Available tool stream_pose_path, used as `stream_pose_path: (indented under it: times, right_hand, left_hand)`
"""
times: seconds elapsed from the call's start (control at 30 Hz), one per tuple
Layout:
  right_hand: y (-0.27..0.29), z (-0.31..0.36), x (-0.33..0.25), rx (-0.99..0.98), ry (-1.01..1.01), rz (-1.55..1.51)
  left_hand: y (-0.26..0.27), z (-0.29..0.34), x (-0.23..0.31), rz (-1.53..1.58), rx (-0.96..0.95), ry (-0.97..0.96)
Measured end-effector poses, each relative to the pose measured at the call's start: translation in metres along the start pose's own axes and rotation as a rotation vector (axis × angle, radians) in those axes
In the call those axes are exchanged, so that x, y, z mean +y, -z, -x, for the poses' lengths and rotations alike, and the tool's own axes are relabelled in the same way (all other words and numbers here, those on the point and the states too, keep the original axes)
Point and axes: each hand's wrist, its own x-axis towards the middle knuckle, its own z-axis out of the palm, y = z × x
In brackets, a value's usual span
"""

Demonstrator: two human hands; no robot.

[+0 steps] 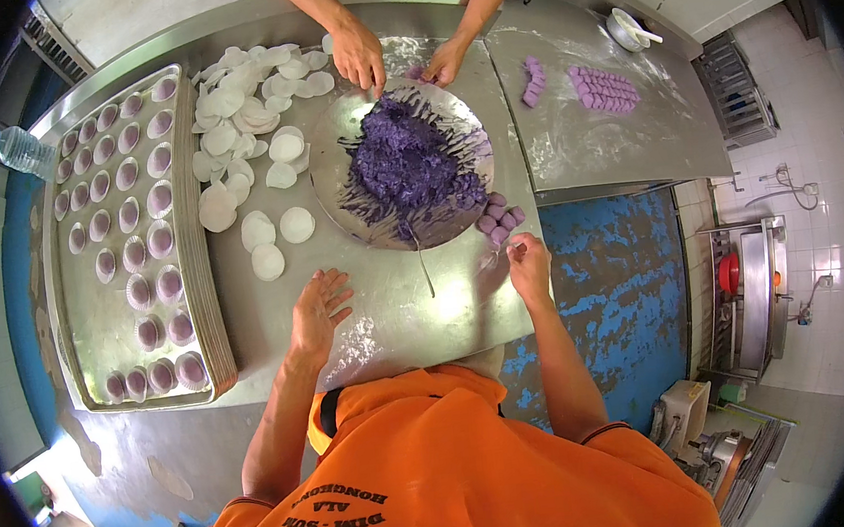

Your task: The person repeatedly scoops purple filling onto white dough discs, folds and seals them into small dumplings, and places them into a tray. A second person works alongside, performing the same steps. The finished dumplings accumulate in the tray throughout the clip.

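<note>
Close to the right edge of a steel table, about midway along it, a small cluster of lilac dough pieces sits just beside a round metal pan. The pieces are stubby, matte and rounded at the ends, packed against one another; they lie at differing angles, with no single long axis clear. The worker's right hand is just beside their near side, its fingers bent together in a pinch; whether anything is grasped cannot be told. The left hand is released, fingers spread, above the surface toward its near edge. Dark purple mash is heaped and smeared across the pan, a thin handle jutting toward the near edge. The pan stands between the pieces and the pale, thin discs scattered toward the far left. Along the left edge, a stack of trays carries lilac rounds in paper cups. A co-worker's hands reach in over the far edge. More lilac pieces and a white bowl rest on the adjoining table.
</note>
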Motion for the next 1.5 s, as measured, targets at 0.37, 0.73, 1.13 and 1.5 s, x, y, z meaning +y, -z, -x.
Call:
stream_pose_path:
  times: [0.37,0.73,1.13,1.5]
  right_hand:
    - [-0.026,-0.003,0.023,-0.077,0.294,0.109]
    - [-0.026,0.141,-0.038,-0.453,0.494,-0.262]
    - [-0.056,0.125,-0.075,-0.537,0.724,-0.272]
    - [-0.105,0.112,-0.124,-0.669,0.934,0.266]
  left_hand:
    - [0.013,0.014,-0.008,-0.001,0.045,-0.024]
    - [0.032,0.037,-0.022,0.1,0.158,-0.044]
    - [0.031,0.063,-0.024,0.101,0.218,-0.074]
    - [0.036,0.073,-0.024,0.139,0.276,-0.083]
